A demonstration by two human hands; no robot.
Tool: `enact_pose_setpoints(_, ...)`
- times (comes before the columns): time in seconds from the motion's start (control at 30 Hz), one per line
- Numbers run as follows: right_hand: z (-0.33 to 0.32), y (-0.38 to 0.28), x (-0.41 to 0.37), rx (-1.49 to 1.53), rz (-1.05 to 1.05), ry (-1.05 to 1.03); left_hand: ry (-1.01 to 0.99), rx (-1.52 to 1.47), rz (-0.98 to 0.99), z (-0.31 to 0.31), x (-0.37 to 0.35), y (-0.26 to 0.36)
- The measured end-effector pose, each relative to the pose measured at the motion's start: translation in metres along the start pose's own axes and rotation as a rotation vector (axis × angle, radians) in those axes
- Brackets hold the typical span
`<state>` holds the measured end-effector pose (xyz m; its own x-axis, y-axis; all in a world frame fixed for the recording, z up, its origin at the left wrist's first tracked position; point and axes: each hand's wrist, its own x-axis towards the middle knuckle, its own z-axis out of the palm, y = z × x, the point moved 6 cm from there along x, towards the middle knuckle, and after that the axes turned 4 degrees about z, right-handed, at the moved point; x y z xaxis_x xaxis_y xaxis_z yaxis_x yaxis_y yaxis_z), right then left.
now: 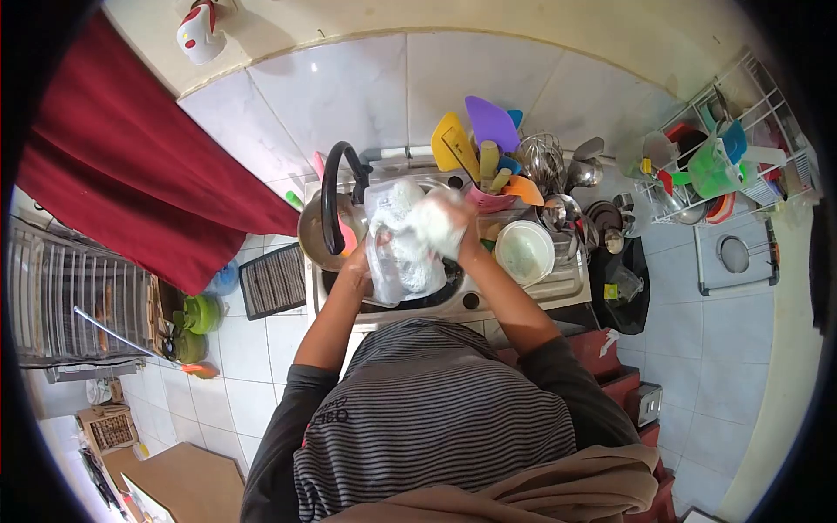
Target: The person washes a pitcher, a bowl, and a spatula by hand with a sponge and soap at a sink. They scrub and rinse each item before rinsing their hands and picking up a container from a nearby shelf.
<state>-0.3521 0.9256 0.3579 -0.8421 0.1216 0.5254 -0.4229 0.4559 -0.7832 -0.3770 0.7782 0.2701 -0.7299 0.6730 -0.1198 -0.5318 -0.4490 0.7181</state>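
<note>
Over the sink [453, 283], my left hand [356, 264] grips a clear plastic container [384, 279] thickly coated with white foam. Its fingers are partly hidden behind the container. My right hand [452, 222] is at the container's right side, covered in suds and blurred by motion. Its fingers look closed, but foam hides what they may hold. A black faucet [331, 209] arches just left of the container. Behind it sits a metal pan [311, 228].
A white tub [525, 251] stands right of the sink. Behind it, a pink basket [490, 200] holds colourful spatulas [493, 124] and whisks [542, 161]. Ladles [586, 173] crowd the right corner. A wire rack [767, 113] hangs on the right wall; a red curtain [113, 148] hangs left.
</note>
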Motion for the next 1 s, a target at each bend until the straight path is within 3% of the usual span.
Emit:
enact_pose_setpoints(0.03, -0.013, -0.013, 0.015, 0.055, 0.042, 0.072, -0.091, 0.010, -0.023, 0.009, 0.001, -0.001)
enact_pose_setpoints(0.07, -0.010, -0.027, 0.029, -0.653, -0.097, 0.077, -0.047, 0.062, -0.043, -0.003, 0.005, -0.013)
enact_pose_setpoints(0.13, -0.015, -0.029, 0.041, -0.116, -0.003, 0.250, 0.039, 0.179, -0.072, -0.035, 0.018, -0.037)
enact_pose_setpoints(0.2, 0.016, -0.018, 0.039, -0.529, 0.050, 0.031, 0.082, 0.092, 0.036, 0.004, 0.014, -0.017)
enact_pose_setpoints(0.23, 0.010, -0.045, 0.030, -0.257, 0.018, 0.031, 0.115, 0.088, 0.092, 0.008, 0.015, -0.013)
enact_pose_setpoints(0.27, 0.013, -0.054, 0.017, -0.416, -0.141, 0.125, 0.147, 0.083, 0.150, 0.011, 0.015, -0.007)
enact_pose_setpoints(0.33, 0.018, -0.030, -0.001, 0.068, 0.380, -0.046, 0.233, -0.022, 0.116, 0.001, 0.016, -0.004)
enact_pose_setpoints(0.4, 0.013, -0.045, -0.013, -0.103, 0.317, -0.065, 0.313, -0.112, 0.134, -0.022, 0.018, -0.007)
enact_pose_setpoints(0.43, 0.011, -0.049, -0.017, -0.191, 0.282, -0.077, 0.273, 0.046, 0.227, -0.014, 0.017, 0.003)
enact_pose_setpoints(0.53, 0.009, -0.052, -0.025, -0.413, 0.306, 0.030, 0.425, 0.262, 0.331, 0.001, 0.009, 0.014)
enact_pose_setpoints(0.67, 0.008, -0.031, -0.015, -0.157, 0.136, -0.002, 0.580, 0.484, 0.406, 0.018, 0.005, 0.032)
enact_pose_setpoints(0.7, 0.004, -0.027, -0.021, -0.103, 0.152, 0.026, 0.529, 0.413, 0.443, 0.019, 0.006, 0.031)
enact_pose_setpoints(0.8, -0.001, 0.009, -0.019, 0.515, 0.341, -0.008, 0.308, 0.266, 0.353, 0.003, 0.012, 0.020)
enact_pose_setpoints(0.83, -0.011, -0.007, -0.010, 0.155, 0.390, -0.162, 0.217, 0.207, 0.192, -0.008, 0.013, 0.006)
enact_pose_setpoints(0.93, -0.010, 0.001, -0.020, 0.825, 0.677, -0.211, 0.040, 0.003, -0.006, -0.018, 0.009, -0.015)
enact_pose_setpoints(1.0, -0.012, 0.008, -0.020, 0.207, 0.100, -0.124, -0.046, -0.127, 0.042, -0.022, 0.006, -0.018)
